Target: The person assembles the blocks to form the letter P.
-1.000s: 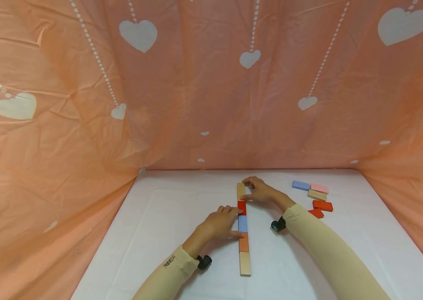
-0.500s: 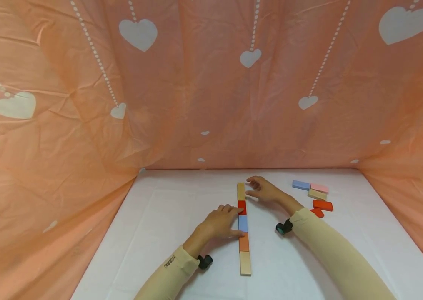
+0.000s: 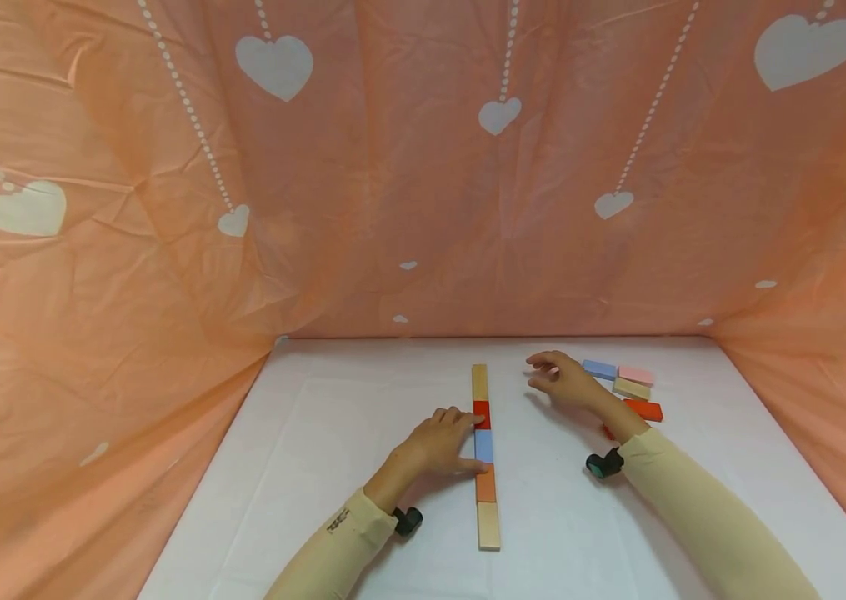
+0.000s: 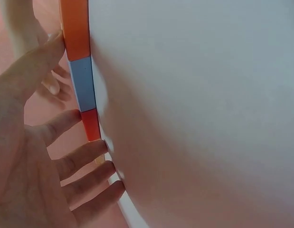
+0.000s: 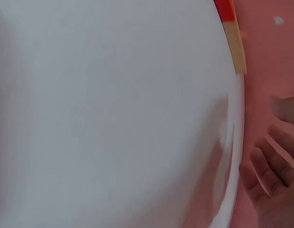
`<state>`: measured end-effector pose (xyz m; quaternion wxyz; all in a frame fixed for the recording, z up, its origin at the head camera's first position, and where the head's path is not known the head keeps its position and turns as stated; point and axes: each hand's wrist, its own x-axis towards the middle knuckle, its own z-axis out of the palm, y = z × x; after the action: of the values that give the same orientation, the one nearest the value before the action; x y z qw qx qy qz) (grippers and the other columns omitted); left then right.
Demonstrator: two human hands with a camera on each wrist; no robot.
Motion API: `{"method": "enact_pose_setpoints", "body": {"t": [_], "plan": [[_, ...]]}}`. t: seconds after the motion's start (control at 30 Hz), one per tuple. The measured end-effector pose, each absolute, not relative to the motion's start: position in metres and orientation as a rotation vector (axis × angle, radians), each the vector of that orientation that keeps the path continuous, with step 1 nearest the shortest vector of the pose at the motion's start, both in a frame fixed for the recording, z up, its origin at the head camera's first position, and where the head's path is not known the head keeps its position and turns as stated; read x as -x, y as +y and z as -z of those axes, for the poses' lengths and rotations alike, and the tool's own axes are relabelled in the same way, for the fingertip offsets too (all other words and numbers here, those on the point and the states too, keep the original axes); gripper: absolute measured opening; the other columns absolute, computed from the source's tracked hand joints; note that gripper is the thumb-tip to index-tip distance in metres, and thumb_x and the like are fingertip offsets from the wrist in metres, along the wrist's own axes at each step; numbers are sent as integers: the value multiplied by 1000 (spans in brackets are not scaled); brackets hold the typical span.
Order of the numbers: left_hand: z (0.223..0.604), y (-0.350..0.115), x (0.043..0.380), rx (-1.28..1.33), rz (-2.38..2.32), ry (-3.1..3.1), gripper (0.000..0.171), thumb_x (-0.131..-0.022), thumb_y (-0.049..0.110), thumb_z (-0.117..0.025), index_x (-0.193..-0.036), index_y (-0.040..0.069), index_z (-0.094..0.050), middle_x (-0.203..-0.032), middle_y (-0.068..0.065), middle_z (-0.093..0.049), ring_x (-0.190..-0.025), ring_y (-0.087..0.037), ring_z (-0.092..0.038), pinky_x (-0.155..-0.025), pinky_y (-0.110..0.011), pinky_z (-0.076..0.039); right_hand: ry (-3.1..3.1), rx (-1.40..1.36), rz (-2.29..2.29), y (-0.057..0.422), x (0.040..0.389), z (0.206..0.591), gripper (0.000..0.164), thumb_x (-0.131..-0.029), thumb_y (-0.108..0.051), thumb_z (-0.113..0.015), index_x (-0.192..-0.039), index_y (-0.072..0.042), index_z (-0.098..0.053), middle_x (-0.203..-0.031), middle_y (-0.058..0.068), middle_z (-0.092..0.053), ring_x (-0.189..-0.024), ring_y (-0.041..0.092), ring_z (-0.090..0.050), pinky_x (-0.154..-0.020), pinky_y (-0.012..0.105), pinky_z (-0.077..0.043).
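Observation:
A straight row of rectangular blocks runs away from me: a plain wooden block [image 3: 488,527] nearest, then an orange block [image 3: 486,487], a light blue block [image 3: 484,447], a red block [image 3: 481,407] and another plain wooden block [image 3: 479,382] at the far end. My left hand [image 3: 430,444] lies at the row's left side, thumb at the orange block and index fingertip at the red one, fingers fairly straight. To the right of the row, my right hand [image 3: 573,383] hovers with loosely bent fingers and holds nothing. In the right wrist view its fingers are spread apart.
Loose blocks lie beyond my right hand: a blue block [image 3: 599,369], a pink block [image 3: 636,375], a plain wooden block [image 3: 632,388] and a red block [image 3: 644,410]. My right forearm partly covers another red one. An orange curtain [image 3: 423,183] encloses the white table [image 3: 317,467].
My right hand has drawn away from the far wooden block and moved right, toward the loose blocks. My left hand and the row have stayed put.

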<state>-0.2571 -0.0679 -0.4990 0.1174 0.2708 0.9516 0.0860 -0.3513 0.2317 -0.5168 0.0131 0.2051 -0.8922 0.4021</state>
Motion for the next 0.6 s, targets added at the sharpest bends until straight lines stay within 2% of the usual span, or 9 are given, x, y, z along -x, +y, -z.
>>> {"method": "enact_pose_setpoints", "body": {"t": [0.2, 0.33, 0.6], "plan": [[498, -67, 256, -808, -244, 2795, 86, -92, 61, -78, -161, 20, -47, -152, -10, -54, -137, -30, -52, -111, -46, -51, -2757, -591, -1197, 260, 348, 510, 39, -98, -6, -77, -133, 7, -67, -129, 28, -64, -117, 45, -61, -97, 59, -54], [498, -66, 257, -806, -237, 2800, 85, -92, 61, -79, -160, 20, -48, -150, -10, -54, -136, -31, -52, -110, -46, -52, -2743, -586, -1137, 277, 344, 503, 39, -97, -3, -77, -132, 9, -66, -128, 31, -65, -117, 48, -60, -102, 64, -51], [496, -66, 257, -777, -256, 2786, 85, -92, 61, -78, -160, 21, -47, -152, -11, -53, -137, -30, -51, -111, -47, -52, -2772, -488, -1035, 303, 343, 500, 41, -96, -10, -81, -130, 8, -67, -126, 31, -67, -119, 50, -58, -108, 68, -44]]}}
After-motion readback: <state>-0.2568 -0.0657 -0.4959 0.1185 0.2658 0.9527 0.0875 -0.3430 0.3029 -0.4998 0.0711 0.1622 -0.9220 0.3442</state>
